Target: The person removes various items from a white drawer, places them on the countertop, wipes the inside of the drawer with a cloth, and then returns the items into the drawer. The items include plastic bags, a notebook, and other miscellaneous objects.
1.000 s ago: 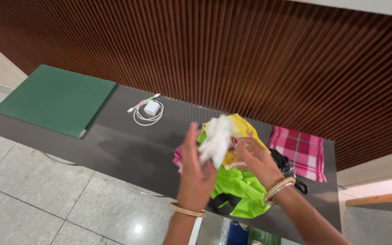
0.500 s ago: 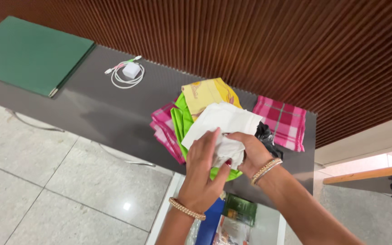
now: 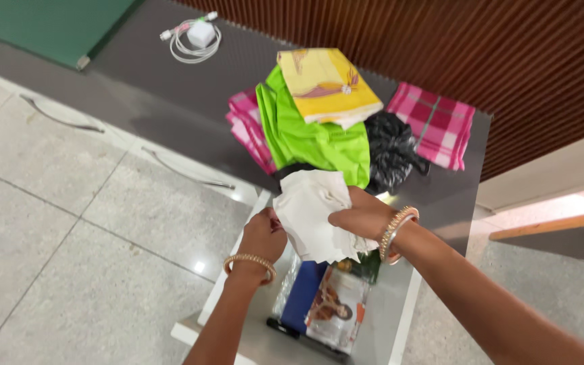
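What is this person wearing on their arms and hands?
Both forearms are bare, with no sleeves and no gloves in view. The left hand has a beaded gold bangle round its wrist. The right hand has two or so thin gold bangles stacked at the wrist. No rings or watch that I can make out.

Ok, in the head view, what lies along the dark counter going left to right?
Green mat → white charger with coiled cable → pink checked cloth → lime green bag → black bag → second pink checked cloth.
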